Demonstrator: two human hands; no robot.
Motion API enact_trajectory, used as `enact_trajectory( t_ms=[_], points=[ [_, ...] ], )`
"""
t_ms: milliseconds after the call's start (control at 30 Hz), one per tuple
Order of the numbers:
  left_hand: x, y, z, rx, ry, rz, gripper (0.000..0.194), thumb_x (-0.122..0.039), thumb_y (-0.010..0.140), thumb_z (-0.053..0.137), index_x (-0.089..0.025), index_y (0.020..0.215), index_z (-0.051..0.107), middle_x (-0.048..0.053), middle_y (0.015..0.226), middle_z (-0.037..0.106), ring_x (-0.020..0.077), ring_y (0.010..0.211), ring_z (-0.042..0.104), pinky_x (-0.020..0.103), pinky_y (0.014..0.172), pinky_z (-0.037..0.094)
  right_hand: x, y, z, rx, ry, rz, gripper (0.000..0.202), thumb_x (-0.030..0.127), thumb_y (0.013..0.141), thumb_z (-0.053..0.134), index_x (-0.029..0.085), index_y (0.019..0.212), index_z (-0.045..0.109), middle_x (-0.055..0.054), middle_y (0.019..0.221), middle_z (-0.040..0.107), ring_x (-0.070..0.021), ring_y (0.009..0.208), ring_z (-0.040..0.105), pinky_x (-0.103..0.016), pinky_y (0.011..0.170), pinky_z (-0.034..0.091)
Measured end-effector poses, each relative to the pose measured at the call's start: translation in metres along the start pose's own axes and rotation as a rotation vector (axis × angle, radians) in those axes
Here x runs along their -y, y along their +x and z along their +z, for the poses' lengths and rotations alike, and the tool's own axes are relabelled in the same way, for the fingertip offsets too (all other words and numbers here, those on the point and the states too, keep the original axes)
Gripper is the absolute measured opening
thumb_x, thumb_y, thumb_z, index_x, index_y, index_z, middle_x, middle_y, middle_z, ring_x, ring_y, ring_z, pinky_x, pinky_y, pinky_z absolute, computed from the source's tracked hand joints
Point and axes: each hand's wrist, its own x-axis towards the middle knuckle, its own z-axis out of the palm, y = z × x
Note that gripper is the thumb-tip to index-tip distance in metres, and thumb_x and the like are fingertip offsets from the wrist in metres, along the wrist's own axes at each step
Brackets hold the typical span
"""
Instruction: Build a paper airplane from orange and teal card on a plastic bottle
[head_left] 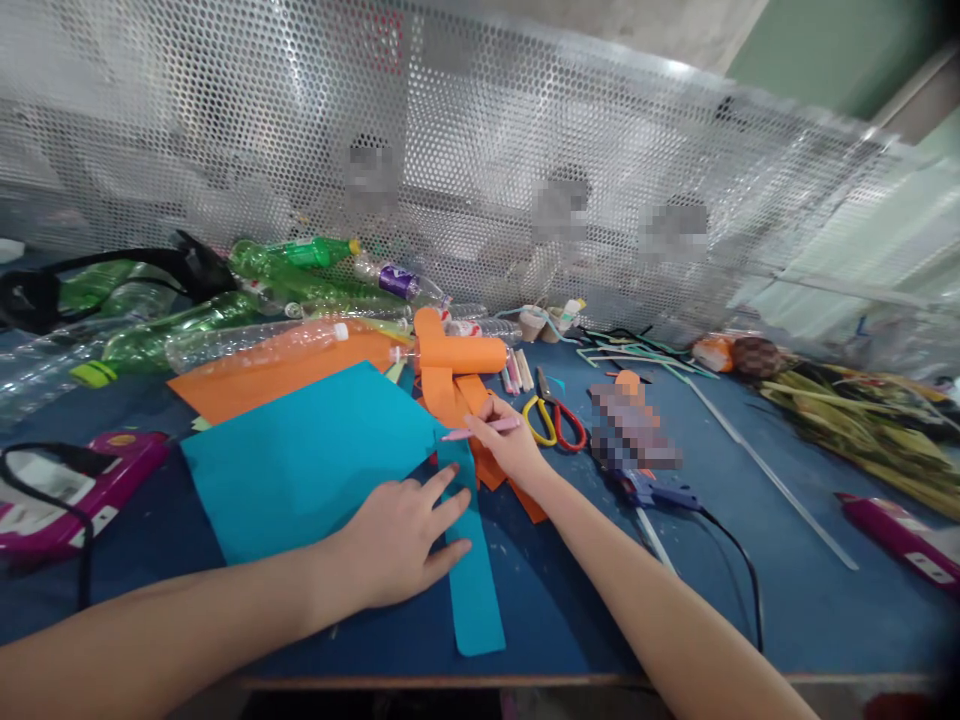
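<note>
A long blue paper strip point(476, 590) with rounded lower corners lies on the blue table. My left hand point(405, 535) rests flat with its fingers spread, the fingertips pressing on the strip. Above the strip's upper end, my right hand point(510, 445) grips a pink pen point(491, 428), its tip pointing left. To the left is a large blue paper sheet point(300, 460), partly covered by my left hand. Orange paper strips point(491, 470) lie beneath and beside my right hand. Behind it sits an orange paper roll point(465, 355).
Scissors with yellow and red handles point(556, 422) lie right of my right hand, near a blue glue gun point(660, 492) with a black cord. Plastic bottles point(255, 345) crowd the back left. A perforated metal screen point(480, 150) stands behind. Magenta boxes point(120, 480) lie at both sides.
</note>
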Motion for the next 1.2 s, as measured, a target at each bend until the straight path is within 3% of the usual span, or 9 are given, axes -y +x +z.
enact_trajectory(
  t_ms=[633,1200],
  points=[
    [0.0017,0.0004,0.0029,-0.013,-0.006,0.014,0.050,-0.048,0.090,0.029,-0.022,0.130,0.044,0.014,0.137,0.042,0.0272,0.087,0.062,0.040,0.067,0.051,0.0038,-0.0015,0.0016,0.071,-0.122,-0.039,0.026,0.029,0.074,0.060,0.021,0.057,0.042,0.006,0.054,0.037,-0.0095,0.050,0.033,-0.024,0.049,0.027],
    [0.0003,0.0009,0.0017,0.012,-0.002,0.001,0.050,-0.047,0.090,0.029,-0.022,0.130,0.044,0.014,0.139,0.041,0.0283,0.086,0.062,0.042,0.066,0.051,0.0018,0.0005,-0.0020,-0.105,-0.220,-0.103,0.024,0.023,0.073,0.054,0.022,0.059,0.035,0.007,0.054,0.031,-0.0104,0.052,0.028,-0.024,0.050,0.027]
  ],
)
